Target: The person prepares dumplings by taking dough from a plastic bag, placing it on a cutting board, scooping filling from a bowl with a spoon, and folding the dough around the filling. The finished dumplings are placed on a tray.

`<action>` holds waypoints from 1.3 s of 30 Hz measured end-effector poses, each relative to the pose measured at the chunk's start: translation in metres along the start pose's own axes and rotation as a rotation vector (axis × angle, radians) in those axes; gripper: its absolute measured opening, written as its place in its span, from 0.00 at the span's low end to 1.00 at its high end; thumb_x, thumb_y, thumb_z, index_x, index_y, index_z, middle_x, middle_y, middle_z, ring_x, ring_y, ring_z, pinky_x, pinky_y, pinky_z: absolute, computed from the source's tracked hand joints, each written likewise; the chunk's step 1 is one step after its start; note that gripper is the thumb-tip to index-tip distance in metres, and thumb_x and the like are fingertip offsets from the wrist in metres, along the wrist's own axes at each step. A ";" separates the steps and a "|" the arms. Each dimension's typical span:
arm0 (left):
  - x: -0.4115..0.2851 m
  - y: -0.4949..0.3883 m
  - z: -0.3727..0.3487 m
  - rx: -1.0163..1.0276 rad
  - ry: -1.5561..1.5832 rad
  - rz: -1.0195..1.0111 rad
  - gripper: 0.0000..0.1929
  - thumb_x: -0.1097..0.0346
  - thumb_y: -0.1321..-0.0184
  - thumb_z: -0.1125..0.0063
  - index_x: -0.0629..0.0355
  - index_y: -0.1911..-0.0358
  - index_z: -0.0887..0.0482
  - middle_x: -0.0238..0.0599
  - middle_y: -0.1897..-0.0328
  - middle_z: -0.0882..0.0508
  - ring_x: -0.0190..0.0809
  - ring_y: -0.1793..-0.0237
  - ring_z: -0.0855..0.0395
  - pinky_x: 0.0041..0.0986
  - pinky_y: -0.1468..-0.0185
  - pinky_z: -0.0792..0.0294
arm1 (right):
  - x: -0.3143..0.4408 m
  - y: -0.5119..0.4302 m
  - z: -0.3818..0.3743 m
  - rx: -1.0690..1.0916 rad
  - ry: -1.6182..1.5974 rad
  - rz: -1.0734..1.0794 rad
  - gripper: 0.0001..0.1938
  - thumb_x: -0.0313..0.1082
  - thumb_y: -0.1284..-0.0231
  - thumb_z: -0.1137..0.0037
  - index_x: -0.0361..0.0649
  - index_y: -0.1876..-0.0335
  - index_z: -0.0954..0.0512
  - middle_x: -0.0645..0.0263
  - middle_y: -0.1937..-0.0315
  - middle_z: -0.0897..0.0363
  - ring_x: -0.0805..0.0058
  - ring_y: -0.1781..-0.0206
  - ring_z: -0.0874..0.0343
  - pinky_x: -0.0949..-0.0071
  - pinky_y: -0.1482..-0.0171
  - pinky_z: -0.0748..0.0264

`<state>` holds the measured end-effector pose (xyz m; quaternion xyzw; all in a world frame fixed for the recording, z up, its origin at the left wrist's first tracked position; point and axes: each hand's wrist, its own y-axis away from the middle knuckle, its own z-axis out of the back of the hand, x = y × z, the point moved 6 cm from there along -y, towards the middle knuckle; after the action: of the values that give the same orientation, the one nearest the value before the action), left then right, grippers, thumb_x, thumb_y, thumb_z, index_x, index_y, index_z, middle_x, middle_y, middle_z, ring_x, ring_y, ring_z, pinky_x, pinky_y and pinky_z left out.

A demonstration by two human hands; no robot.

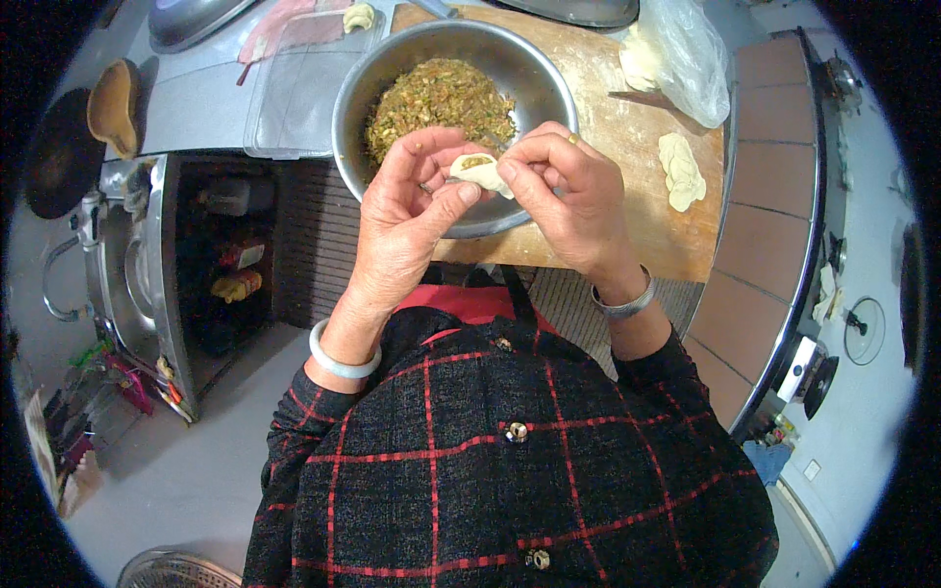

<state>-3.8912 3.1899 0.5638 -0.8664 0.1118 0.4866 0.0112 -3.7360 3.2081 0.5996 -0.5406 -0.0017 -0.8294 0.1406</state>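
Between my two hands, above the near part of a steel bowl, is a partly folded dumpling with brownish filling showing in its opening. My left hand holds it from the left, thumb along its near side. The fingertips of my right hand pinch its right end, and a thin metal utensil shows by them, its grip partly hidden. Chopped filling is heaped in the bowl. To the right, overlapping round dough wrappers lie on the floured wooden board.
A clear plastic bag and more dough sit at the board's far right. A plastic tray with a folded dumpling near its far corner stands left of the bowl. A brown wooden ladle-like vessel lies far left.
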 end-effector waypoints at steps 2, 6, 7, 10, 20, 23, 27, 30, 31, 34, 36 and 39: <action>-0.002 0.000 0.000 -0.002 -0.005 -0.012 0.18 0.78 0.35 0.42 0.64 0.43 0.28 0.41 0.47 0.19 0.36 0.46 0.20 0.28 0.41 0.24 | 0.007 0.000 0.003 -0.020 0.040 0.086 0.05 0.23 0.39 0.38 0.36 0.58 0.19 0.64 0.66 0.20 0.81 0.66 0.22 0.82 0.64 0.27; -0.007 -0.002 0.001 0.031 -0.139 -0.021 0.15 0.78 0.34 0.43 0.63 0.46 0.26 0.40 0.49 0.18 0.33 0.49 0.19 0.26 0.42 0.25 | 0.014 -0.003 0.003 0.023 0.059 0.146 0.05 0.24 0.39 0.37 0.38 0.58 0.18 0.63 0.65 0.19 0.76 0.64 0.20 0.80 0.63 0.25; -0.008 -0.003 0.001 0.040 -0.175 -0.025 0.14 0.78 0.34 0.43 0.63 0.46 0.26 0.39 0.50 0.17 0.33 0.49 0.19 0.25 0.43 0.25 | 0.012 -0.003 0.002 0.074 0.060 0.100 0.05 0.24 0.39 0.37 0.38 0.58 0.18 0.62 0.65 0.18 0.75 0.64 0.19 0.79 0.63 0.25; -0.009 -0.002 0.000 0.049 -0.220 -0.036 0.14 0.78 0.34 0.42 0.62 0.47 0.25 0.38 0.50 0.16 0.31 0.50 0.19 0.24 0.45 0.26 | 0.010 -0.003 0.002 0.057 0.039 0.077 0.05 0.24 0.39 0.37 0.39 0.59 0.18 0.62 0.66 0.19 0.75 0.64 0.19 0.78 0.64 0.25; -0.008 0.005 0.006 -0.017 -0.207 -0.051 0.11 0.77 0.34 0.42 0.65 0.49 0.22 0.39 0.48 0.17 0.30 0.52 0.18 0.23 0.47 0.25 | 0.018 -0.004 0.001 -0.026 0.068 0.219 0.06 0.28 0.43 0.34 0.40 0.63 0.20 0.59 0.69 0.20 0.65 0.69 0.19 0.70 0.68 0.24; -0.009 0.005 0.008 -0.017 -0.222 -0.038 0.11 0.76 0.34 0.42 0.65 0.49 0.21 0.38 0.49 0.17 0.30 0.53 0.19 0.23 0.47 0.25 | 0.017 -0.005 -0.002 0.056 0.083 0.118 0.05 0.27 0.43 0.34 0.39 0.63 0.19 0.59 0.68 0.19 0.69 0.69 0.21 0.73 0.67 0.25; -0.009 0.002 0.006 -0.024 -0.180 -0.047 0.13 0.75 0.33 0.41 0.66 0.47 0.22 0.38 0.49 0.17 0.30 0.52 0.19 0.24 0.46 0.25 | 0.017 -0.008 -0.006 0.040 0.019 0.092 0.04 0.24 0.42 0.35 0.38 0.62 0.18 0.62 0.66 0.19 0.78 0.71 0.25 0.79 0.68 0.29; -0.002 0.002 0.002 -0.018 0.017 0.030 0.15 0.75 0.33 0.42 0.66 0.44 0.23 0.39 0.48 0.16 0.32 0.49 0.19 0.26 0.44 0.25 | 0.017 -0.007 -0.005 0.013 -0.002 0.119 0.04 0.23 0.42 0.36 0.38 0.63 0.19 0.63 0.70 0.21 0.79 0.72 0.23 0.78 0.71 0.28; 0.005 0.003 -0.001 0.000 0.076 0.122 0.16 0.74 0.33 0.42 0.66 0.43 0.23 0.40 0.48 0.16 0.33 0.48 0.18 0.26 0.44 0.24 | 0.016 -0.007 -0.005 0.008 0.004 0.123 0.04 0.23 0.43 0.36 0.38 0.64 0.20 0.63 0.72 0.22 0.79 0.72 0.22 0.77 0.73 0.28; 0.013 0.006 -0.003 0.042 0.175 0.255 0.17 0.74 0.32 0.43 0.66 0.41 0.24 0.42 0.48 0.16 0.36 0.48 0.17 0.28 0.43 0.23 | 0.016 -0.007 -0.007 0.015 -0.065 0.168 0.04 0.22 0.41 0.38 0.39 0.61 0.18 0.61 0.66 0.18 0.77 0.69 0.22 0.79 0.68 0.27; 0.014 0.006 -0.001 0.058 0.160 0.269 0.18 0.73 0.32 0.42 0.67 0.40 0.24 0.42 0.49 0.15 0.36 0.49 0.16 0.27 0.44 0.22 | 0.019 -0.007 -0.007 0.014 -0.038 0.229 0.06 0.22 0.41 0.38 0.39 0.60 0.19 0.61 0.68 0.20 0.75 0.71 0.21 0.77 0.72 0.27; 0.013 0.006 0.002 0.055 0.041 0.236 0.18 0.72 0.32 0.41 0.67 0.40 0.24 0.40 0.51 0.15 0.34 0.52 0.15 0.26 0.45 0.22 | 0.020 -0.007 -0.008 0.035 -0.020 0.226 0.07 0.23 0.40 0.38 0.40 0.58 0.19 0.60 0.68 0.21 0.72 0.71 0.19 0.75 0.72 0.26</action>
<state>-3.8878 3.1825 0.5521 -0.8563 0.2264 0.4636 -0.0247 -3.7521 3.2092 0.6153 -0.5431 0.0436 -0.8027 0.2424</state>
